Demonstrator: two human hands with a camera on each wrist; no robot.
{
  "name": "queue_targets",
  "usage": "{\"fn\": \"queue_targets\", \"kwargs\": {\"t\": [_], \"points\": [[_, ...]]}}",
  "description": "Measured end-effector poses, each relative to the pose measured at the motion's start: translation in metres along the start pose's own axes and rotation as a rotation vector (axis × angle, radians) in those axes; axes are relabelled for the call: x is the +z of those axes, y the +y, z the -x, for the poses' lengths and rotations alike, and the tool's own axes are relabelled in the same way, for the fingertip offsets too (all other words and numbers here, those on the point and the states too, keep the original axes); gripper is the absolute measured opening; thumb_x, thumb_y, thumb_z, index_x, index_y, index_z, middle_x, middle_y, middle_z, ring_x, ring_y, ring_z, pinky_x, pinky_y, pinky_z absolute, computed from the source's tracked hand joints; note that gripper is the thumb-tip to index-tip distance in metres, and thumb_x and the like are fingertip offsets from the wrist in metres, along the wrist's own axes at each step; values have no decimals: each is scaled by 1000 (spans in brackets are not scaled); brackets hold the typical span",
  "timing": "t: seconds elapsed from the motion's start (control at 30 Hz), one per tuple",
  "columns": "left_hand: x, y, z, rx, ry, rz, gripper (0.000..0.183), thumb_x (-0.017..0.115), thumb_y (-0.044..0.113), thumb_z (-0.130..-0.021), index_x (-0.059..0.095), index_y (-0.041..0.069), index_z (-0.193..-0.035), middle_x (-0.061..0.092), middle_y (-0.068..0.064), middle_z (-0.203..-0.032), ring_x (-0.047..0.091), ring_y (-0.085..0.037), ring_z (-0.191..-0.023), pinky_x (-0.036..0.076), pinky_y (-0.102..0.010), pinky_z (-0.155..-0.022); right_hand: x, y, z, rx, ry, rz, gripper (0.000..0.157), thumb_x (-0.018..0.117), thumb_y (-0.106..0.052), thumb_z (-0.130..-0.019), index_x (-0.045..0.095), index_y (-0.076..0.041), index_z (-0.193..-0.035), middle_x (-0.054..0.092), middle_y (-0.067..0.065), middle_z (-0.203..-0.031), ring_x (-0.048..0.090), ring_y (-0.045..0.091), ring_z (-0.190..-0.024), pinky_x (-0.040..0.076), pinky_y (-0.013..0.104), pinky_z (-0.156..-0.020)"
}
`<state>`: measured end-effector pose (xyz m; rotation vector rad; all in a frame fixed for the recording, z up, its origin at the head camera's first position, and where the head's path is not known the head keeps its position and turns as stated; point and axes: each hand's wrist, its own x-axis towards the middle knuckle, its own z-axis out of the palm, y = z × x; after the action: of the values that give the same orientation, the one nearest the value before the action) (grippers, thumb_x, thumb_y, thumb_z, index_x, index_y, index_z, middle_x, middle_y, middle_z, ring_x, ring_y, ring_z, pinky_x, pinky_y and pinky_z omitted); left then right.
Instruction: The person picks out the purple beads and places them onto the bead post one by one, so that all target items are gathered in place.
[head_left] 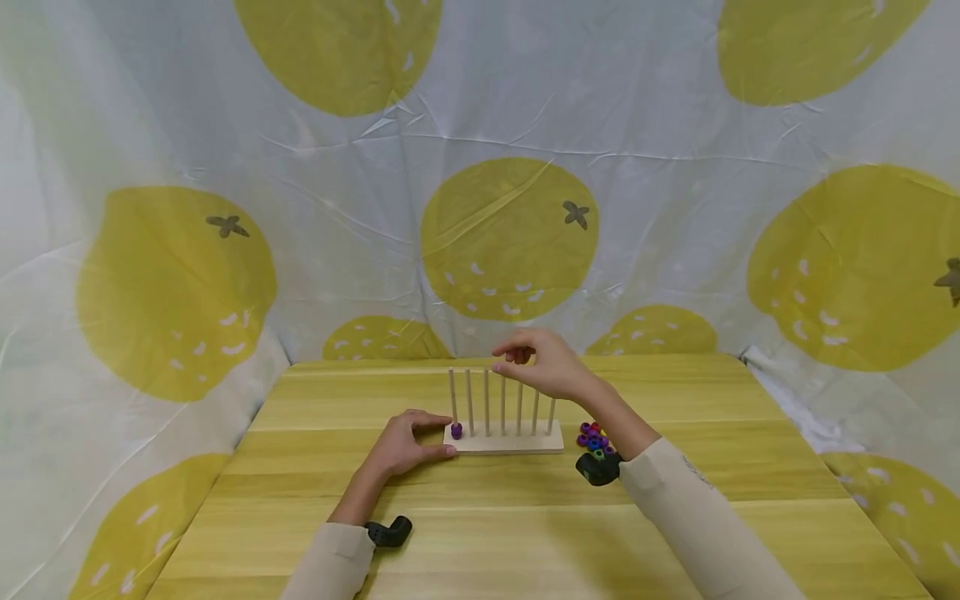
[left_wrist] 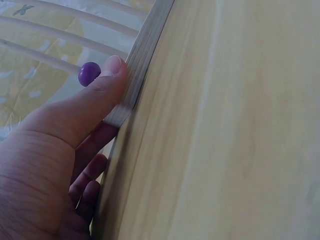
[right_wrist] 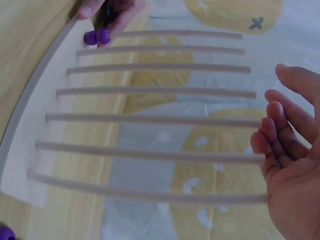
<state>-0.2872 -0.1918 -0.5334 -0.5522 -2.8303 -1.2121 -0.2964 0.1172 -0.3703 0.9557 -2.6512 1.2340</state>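
Left fingers (head_left: 430, 418) on 7-peg rack (head_left: 504, 444) with 2 beads (head_left: 456, 431)

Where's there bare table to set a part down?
Table: in front of the peg rack, between left sleeve and right sleeve; between left hand and the table's left edge; between right sleeve and right edge. Crowded: rack's left end, with left hand and purple beads; just right of the rack, the bead pile.
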Motion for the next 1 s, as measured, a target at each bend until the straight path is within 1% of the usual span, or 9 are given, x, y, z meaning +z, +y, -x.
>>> {"fn": "queue_targets", "kwargs": {"t": [0.2,0.3,0.47,0.67,0.87,1.0], "points": [[-2,1,1,1,-4,1,57,90,55,-73,75,34,-124,71,6,-128,60,-26,-128,45,-53,-112,-17,6,14,29,34,-6,27,73,-33,-98,77,-16,-119,69,-1,-97,59,18,-86,52,38,-78],[-1,2,1,-1,-9,1,58,90,55,-73,75,33,-124,71,5,-128,59,-26,-129,45,-53,-113,-25,12,21,43,48,-12,28,72,-33,-98,76,-16,-120,68,-1,-98,59,19,-86,52,39,-79],[-1,3,1,-7,-15,-4,57,90,55,-73,76,33,-124,71,5,-128,59,-25,-129,45,-52,-113,-36,25,35,78,71,5,30,72,-38,-98,76,-19,-120,67,-3,-97,59,20,-87,51,38,-77],[-1,3,1,-2,-10,3,57,90,54,-73,75,33,-124,71,5,-128,59,-25,-128,46,-52,-113,-44,42,56,110,100,17,32,74,-37,-96,77,-14,-118,67,-1,-98,58,21,-88,50,35,-78],[0,0,1,6,-7,0,57,90,55,-73,75,34,-124,72,7,-127,60,-24,-127,46,-52,-112,-49,65,79,157,110,47,28,74,-36,-97,76,-17,-117,66,-1,-94,58,19,-87,50,31,-78],[0,-1,0,9,-8,-4,57,90,56,-73,75,34,-124,72,8,-127,60,-23,-127,47,-51,-111,-51,78,94,171,125,70,26,74,-35,-97,76,-17,-115,66,-2,-91,59,17,-84,51,29,-75]]}}
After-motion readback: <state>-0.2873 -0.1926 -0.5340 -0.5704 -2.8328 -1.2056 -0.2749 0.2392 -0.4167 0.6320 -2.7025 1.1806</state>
